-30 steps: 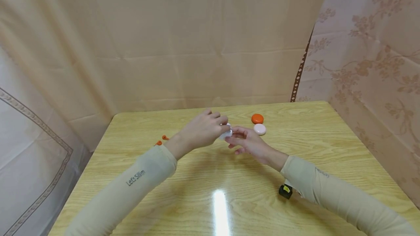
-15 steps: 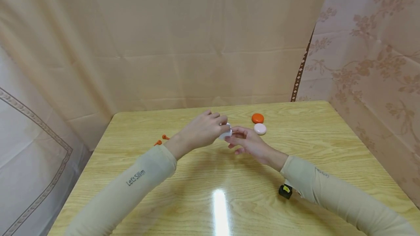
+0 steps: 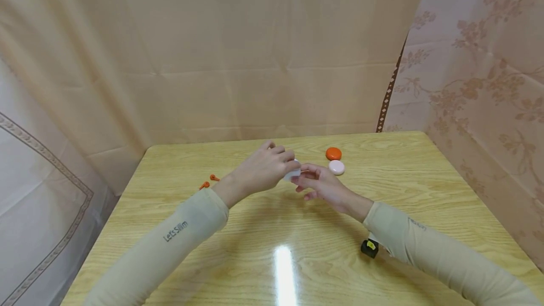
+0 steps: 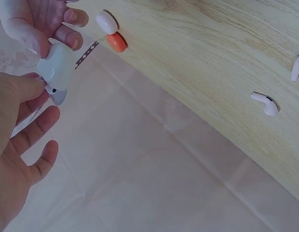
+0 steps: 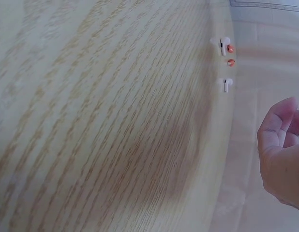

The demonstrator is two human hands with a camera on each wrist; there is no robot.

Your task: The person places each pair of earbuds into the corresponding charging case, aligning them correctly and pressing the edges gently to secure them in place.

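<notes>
Above the table's far half, my two hands meet at a small white earbud case (image 4: 56,67), partly covered by fingers in the head view. My left hand (image 3: 265,169) pinches its near edge between thumb and fingertips, the other fingers spread loosely in the left wrist view. My right hand (image 3: 325,188) grips the case's opposite end with thumb and fingers. A small dark dot and a greyish flap show at the case's lower edge; what is inside cannot be made out. The right wrist view catches part of a hand (image 5: 285,154) at its edge.
An orange round case (image 3: 333,154) and a pale pink one (image 3: 336,167) lie touching beyond the right hand. Orange earbuds (image 3: 205,185) lie left of the left wrist. Pale stemmed earbuds (image 4: 266,104) are on the table. A black block (image 3: 369,248) hangs by the right sleeve.
The white case has turned slightly in the fingers, showing a smoother side in the head view. Both hands and arms stay almost where they were.
</notes>
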